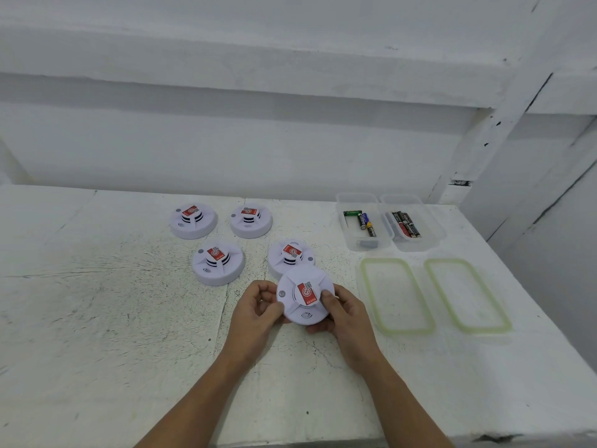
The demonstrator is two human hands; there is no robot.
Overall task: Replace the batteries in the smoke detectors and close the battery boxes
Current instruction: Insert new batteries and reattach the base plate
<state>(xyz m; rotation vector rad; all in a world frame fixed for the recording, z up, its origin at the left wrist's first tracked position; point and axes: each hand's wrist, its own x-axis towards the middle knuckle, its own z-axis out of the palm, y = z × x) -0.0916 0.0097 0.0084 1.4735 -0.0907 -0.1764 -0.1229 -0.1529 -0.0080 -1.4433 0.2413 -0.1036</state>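
Against a white scuffed tabletop (97, 318), near centre, the left hand (258, 313) and right hand (347, 318) grip the edges of a round white plastic smoke detector (305, 313) with red sticker, four matching detectors (218, 263) lying beyond.

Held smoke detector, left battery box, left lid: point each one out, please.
held smoke detector (305, 294): head view, on the red label at its top centre.
left battery box (355, 199): head view, on its far wall.
left lid (397, 295): head view, on its clear middle panel.
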